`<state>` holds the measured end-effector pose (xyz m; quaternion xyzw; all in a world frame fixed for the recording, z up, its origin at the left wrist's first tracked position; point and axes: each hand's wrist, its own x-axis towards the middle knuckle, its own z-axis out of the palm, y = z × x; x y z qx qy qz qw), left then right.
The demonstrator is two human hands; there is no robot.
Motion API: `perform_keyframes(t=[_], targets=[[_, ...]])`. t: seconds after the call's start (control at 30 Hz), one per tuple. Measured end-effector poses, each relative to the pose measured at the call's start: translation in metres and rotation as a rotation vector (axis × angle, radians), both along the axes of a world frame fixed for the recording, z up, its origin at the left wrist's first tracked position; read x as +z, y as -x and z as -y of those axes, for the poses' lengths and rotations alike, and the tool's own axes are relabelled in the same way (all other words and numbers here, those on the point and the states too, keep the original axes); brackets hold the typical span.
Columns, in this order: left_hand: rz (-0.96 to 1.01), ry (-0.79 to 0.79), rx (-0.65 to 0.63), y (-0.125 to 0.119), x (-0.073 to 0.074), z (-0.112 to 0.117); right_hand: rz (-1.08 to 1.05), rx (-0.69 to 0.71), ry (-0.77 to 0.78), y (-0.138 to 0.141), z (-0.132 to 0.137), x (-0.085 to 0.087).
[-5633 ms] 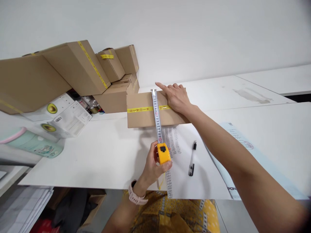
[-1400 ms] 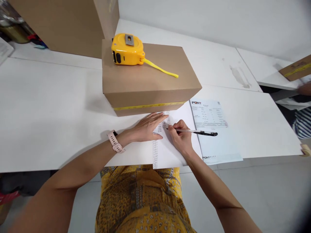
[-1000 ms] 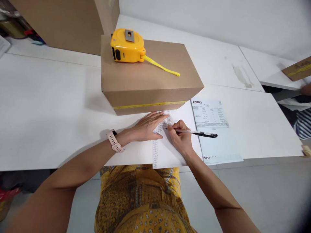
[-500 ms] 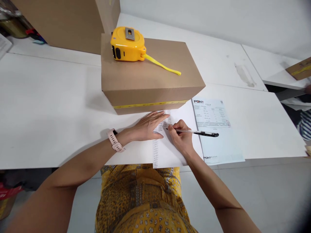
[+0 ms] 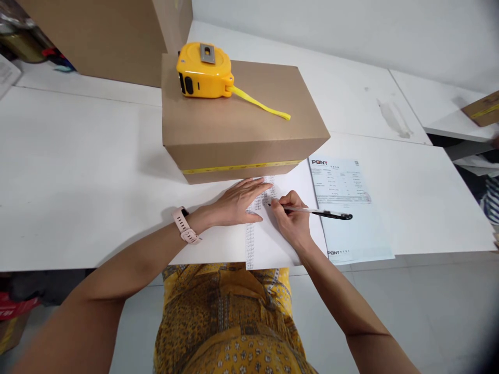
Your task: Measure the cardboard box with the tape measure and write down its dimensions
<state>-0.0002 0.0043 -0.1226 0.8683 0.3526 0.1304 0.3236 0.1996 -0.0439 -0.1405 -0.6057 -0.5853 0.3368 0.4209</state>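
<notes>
My right hand point(image 5: 291, 221) is closed round a pen point(image 5: 319, 212), its tip on a white sheet point(image 5: 268, 240) with a printed column of figures. My left hand point(image 5: 236, 203) lies flat and open on the same sheet, holding it down, with a pale pink watch on the wrist. Just beyond both hands stands a brown cardboard box point(image 5: 237, 130) with yellow tape along its front edge. A yellow tape measure point(image 5: 203, 71) rests on the box top, its yellow strap trailing to the right.
A pale blue printed form point(image 5: 351, 218) lies right of the sheet on the white table point(image 5: 78, 171). Larger cardboard boxes point(image 5: 105, 36) stand at the back left. Another person's striped sleeve and a taped box point(image 5: 483, 108) show at the far right edge.
Earlier I stretched the tape measure across the box with both hands. Since then it sits on the box; over the last second only the pen tip shifts slightly on the sheet.
</notes>
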Motion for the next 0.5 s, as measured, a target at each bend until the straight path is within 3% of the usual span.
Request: perform_keyframes(t=[0.5], targets=[[0.026, -0.017, -0.008, 0.0013, -0.0020, -0.0003, -0.016, -0.008, -0.020, 0.0000, -0.0003, 0.0005]])
